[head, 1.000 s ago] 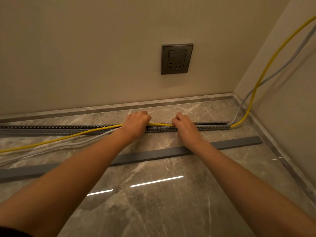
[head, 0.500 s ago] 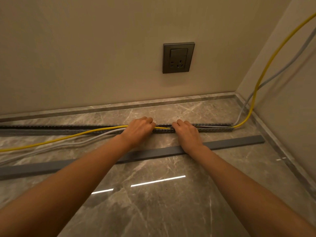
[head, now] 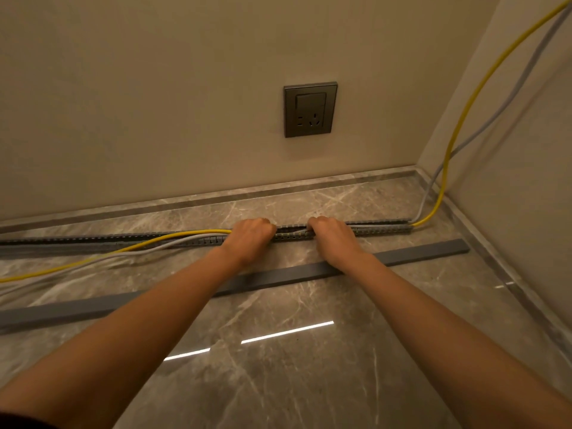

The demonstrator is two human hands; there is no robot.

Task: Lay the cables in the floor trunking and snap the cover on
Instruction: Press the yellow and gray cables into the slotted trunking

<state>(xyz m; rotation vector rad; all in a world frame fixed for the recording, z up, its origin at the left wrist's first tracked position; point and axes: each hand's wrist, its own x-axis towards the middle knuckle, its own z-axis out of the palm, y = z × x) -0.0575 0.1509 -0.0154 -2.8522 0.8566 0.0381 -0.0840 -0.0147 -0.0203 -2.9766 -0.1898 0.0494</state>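
Observation:
A grey slotted floor trunking (head: 380, 228) runs left to right along the floor near the far wall. A yellow cable (head: 173, 238) and grey cables (head: 161, 246) come down the right wall and lie inside the trunking's right part. Left of my hands they rise out of it and trail over the floor. My left hand (head: 249, 239) has its fingers curled over the cables at the trunking. My right hand (head: 332, 238), a little to the right, presses curled fingers onto the cables in the channel. The flat grey cover strip (head: 418, 253) lies loose on the floor, nearer me, under my forearms.
A dark wall socket (head: 310, 109) sits on the far wall above my hands. The right wall (head: 510, 181) meets the far wall in a corner. The glossy marble floor (head: 294, 366) spreads out in front of me.
The stretch of yellow cable between my hands has sunk down into the trunking. Both hands have stayed at almost the same spot; the view shifted slightly.

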